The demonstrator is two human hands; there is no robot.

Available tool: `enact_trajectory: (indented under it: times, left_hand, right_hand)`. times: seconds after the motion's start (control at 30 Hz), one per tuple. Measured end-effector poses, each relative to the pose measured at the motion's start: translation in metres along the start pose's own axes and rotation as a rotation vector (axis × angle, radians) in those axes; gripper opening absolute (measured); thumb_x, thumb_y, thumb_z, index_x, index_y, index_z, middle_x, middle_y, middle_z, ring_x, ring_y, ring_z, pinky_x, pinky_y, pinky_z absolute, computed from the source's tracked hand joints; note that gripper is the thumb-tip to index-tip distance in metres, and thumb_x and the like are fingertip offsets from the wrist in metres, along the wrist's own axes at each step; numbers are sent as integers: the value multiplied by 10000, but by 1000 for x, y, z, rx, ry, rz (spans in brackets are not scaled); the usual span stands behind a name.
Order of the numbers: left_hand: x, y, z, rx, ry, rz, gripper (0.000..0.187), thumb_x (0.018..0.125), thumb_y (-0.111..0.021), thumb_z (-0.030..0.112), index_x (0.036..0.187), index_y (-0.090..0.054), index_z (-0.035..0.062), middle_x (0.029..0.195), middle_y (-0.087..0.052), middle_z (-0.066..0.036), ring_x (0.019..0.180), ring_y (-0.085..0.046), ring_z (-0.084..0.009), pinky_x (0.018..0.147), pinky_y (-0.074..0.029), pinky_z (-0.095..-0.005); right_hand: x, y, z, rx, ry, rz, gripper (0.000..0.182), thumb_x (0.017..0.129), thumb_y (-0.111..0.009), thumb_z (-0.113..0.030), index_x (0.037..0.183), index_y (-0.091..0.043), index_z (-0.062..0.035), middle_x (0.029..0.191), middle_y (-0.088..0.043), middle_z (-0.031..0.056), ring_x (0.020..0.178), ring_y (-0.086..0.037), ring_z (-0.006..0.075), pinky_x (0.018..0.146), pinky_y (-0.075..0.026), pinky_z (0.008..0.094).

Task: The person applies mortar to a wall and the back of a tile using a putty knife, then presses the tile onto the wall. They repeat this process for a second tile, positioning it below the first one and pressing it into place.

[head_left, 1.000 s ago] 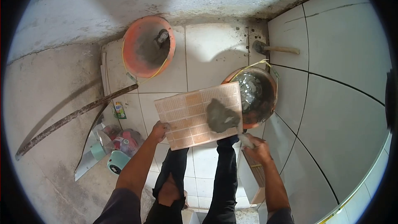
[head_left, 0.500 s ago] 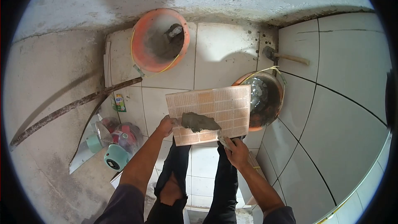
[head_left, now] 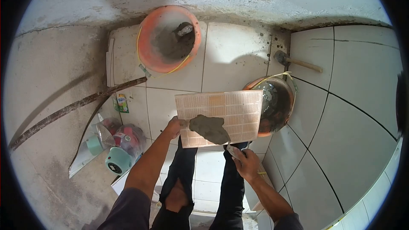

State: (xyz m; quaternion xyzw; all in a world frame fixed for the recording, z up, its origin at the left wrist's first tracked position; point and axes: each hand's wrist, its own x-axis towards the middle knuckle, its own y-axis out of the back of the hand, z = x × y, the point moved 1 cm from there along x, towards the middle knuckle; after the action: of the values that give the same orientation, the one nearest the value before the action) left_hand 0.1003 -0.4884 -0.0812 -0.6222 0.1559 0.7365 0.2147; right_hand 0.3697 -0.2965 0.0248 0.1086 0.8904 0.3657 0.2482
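My left hand (head_left: 175, 126) grips the left edge of a tile (head_left: 243, 113), its ribbed, pale orange back facing up above my legs. A lump of grey mortar (head_left: 206, 127) lies over the left and middle part of that back. My right hand (head_left: 246, 162) is closed round the handle of a trowel (head_left: 232, 149) at the tile's near edge. The trowel's blade is hidden by mortar.
An orange bucket (head_left: 147, 38) of grey mix stands at the back, another bucket (head_left: 293, 102) with dark liquid to the right. A hammer (head_left: 304, 64) lies by the tiled wall. At left are a curved strip (head_left: 81, 107) and a bag with a teal item (head_left: 118, 160).
The trowel and its mortar have shifted over the tile, and the mortar now looks broader. The whole view has shifted slightly. My left hand keeps its hold.
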Motion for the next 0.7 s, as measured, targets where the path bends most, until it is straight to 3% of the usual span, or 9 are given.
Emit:
enact_trajectory:
  times: [0.07,0.13,0.27,0.33,0.37,0.47,0.53,0.7]
  left_hand:
    - [5,8,-11,-11,-8,2,264,802,-481,14,1063,-457,53,970,-561,-83,831,-584,-174,658,-511,-282]
    - [-13,-7,9,-7,-25,-7,293,778,-504,-12,1066,-454,-36,930,-566,-109,832,-596,-205,717,-515,-301]
    - [21,19,-19,161,6,130,263,786,-505,-6,1045,-457,-18,879,-559,-90,794,-590,-192,656,-515,-298]
    - [39,35,-29,101,-1,-56,280,780,-521,-6,1055,-466,7,879,-561,-78,785,-580,-169,599,-502,-274]
    - [40,37,-32,100,0,-52,280,780,-521,-6,1055,-466,7,879,-561,-78,785,-580,-169,599,-502,-274]
    - [16,12,-16,12,-46,27,242,787,-514,6,1027,-489,7,846,-566,-69,762,-581,-156,579,-491,-251]
    - [2,5,-4,195,-82,33,210,802,-487,49,1007,-511,17,896,-559,-75,714,-576,-163,539,-479,-255]
    - [-8,-6,6,56,0,77,220,805,-479,41,1022,-512,32,863,-570,-66,691,-572,-122,450,-438,-224]
  right_hand:
    - [-3,4,-4,12,12,-1,479,652,-712,-140,1109,-572,-179,800,-530,101,697,-547,255,583,-448,363]
    - [0,9,-8,0,-3,-6,462,643,-713,-131,1085,-587,-178,801,-531,102,697,-545,255,582,-445,357]
    - [-6,10,-13,26,28,2,465,634,-711,-121,1080,-594,-175,799,-532,107,689,-546,257,580,-442,357]
    - [-6,9,-16,72,104,47,454,633,-703,-110,1070,-601,-175,796,-533,101,677,-547,258,588,-444,364]
    - [-3,6,-17,75,106,45,454,633,-703,-110,1070,-601,-175,796,-533,101,677,-547,258,588,-444,364]
    - [0,3,-17,98,46,14,447,642,-698,-116,1075,-597,-160,788,-534,89,655,-546,257,576,-448,361]
    - [-1,2,-13,224,-22,25,445,648,-693,-113,1080,-592,-129,759,-529,86,631,-543,261,556,-453,362]
    - [-14,19,11,447,-122,2,422,665,-706,-148,1061,-587,-62,822,-595,123,696,-594,274,615,-484,351]
